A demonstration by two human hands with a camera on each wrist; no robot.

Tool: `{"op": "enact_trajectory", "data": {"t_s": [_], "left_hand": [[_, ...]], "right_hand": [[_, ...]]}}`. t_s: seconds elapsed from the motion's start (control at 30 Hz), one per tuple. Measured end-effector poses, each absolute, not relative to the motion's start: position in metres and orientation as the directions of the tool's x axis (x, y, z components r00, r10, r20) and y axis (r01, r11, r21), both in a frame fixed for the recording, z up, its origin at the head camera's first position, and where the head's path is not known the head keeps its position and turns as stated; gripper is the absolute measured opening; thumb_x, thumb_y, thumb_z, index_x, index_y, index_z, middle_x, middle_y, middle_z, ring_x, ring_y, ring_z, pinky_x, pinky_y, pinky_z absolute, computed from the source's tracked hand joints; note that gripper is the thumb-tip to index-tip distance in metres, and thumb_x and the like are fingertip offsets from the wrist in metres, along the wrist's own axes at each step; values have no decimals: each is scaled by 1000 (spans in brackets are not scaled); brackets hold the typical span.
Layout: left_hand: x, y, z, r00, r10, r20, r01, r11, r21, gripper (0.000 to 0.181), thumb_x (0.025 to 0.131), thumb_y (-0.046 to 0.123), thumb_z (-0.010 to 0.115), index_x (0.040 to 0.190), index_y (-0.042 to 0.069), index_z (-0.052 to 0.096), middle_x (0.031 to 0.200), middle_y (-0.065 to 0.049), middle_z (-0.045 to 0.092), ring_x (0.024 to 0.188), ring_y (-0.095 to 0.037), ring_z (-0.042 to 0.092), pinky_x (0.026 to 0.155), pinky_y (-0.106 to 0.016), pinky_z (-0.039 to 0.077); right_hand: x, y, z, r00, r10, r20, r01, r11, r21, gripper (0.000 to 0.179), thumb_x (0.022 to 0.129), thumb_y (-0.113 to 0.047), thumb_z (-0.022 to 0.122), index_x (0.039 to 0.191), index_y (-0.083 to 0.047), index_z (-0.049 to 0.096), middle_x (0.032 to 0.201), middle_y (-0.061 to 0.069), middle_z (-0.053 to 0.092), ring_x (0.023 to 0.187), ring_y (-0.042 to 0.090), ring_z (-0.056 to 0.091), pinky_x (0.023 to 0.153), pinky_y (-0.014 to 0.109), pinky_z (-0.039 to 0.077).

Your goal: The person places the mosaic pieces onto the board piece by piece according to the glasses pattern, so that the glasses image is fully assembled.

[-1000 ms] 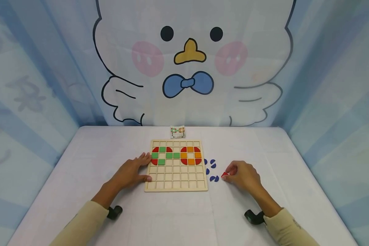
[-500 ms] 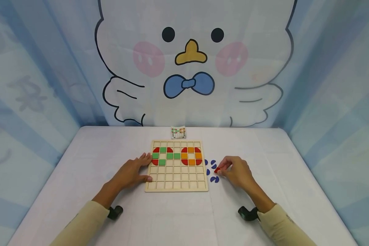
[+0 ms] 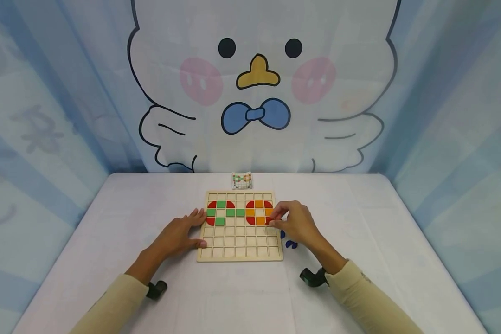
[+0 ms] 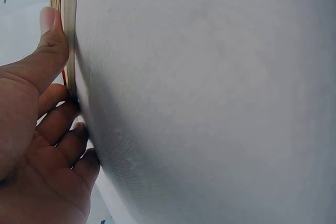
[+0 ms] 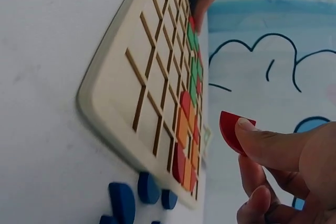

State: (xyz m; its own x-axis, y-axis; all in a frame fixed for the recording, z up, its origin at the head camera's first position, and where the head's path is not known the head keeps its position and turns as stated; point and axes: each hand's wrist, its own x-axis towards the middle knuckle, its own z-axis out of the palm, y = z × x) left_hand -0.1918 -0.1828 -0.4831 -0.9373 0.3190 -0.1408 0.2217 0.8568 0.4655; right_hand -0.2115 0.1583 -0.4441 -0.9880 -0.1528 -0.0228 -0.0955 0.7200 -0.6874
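A square wooden grid board (image 3: 229, 242) lies on the table, with red, green and orange tiles set in its upper rows. At its left edge my left hand (image 3: 177, 236) rests with spread fingers, the thumb (image 4: 50, 32) lying over the rim in the left wrist view. My right hand (image 3: 295, 223) pinches a red quarter-circle tile (image 5: 229, 130) between thumb and fingers. That tile is held off the board, over its right side near the orange tiles (image 3: 259, 204). Several dark blue quarter-circle pieces (image 5: 122, 202) lie beside the board's right edge, partly hidden by the right hand in the head view.
A small pattern card (image 3: 242, 181) stands behind the board, showing a coloured grid. The white-covered table (image 3: 242, 297) reaches back to a printed curtain (image 3: 254, 148) with a cartoon bird. Dark wrist cameras (image 3: 314, 277) hang under both sleeves.
My right hand has carried the red tile leftward and away from me, from right of the blue pieces to over the board's right side. The left hand and board stay put.
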Motion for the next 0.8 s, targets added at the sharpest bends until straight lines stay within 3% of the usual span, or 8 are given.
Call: {"op": "enact_trajectory", "data": {"t_s": [0.3, 0.8], "left_hand": [[-191, -181, -483, -939, 315, -139, 221, 861, 457, 99, 85, 40, 88, 164, 8, 37, 173, -12, 31, 163, -38, 27, 130, -64, 26], [-192, -182, -482, -933, 331, -139, 233, 853, 467, 99, 85, 42, 87, 163, 7, 37, 173, -13, 31, 163, -39, 27, 130, -66, 25]], "right_hand": [[-222, 123, -439, -977, -212, 11, -159, 696, -701, 16, 90, -15, 87, 85, -21, 74, 85, -4, 67, 88, 19, 60, 69, 32, 44], [-247, 69, -455, -958, -281, -50, -174, 712, -680, 13, 88, -16, 88, 82, -20, 77, 74, -3, 66, 71, 15, 59, 62, 29, 42]]}}
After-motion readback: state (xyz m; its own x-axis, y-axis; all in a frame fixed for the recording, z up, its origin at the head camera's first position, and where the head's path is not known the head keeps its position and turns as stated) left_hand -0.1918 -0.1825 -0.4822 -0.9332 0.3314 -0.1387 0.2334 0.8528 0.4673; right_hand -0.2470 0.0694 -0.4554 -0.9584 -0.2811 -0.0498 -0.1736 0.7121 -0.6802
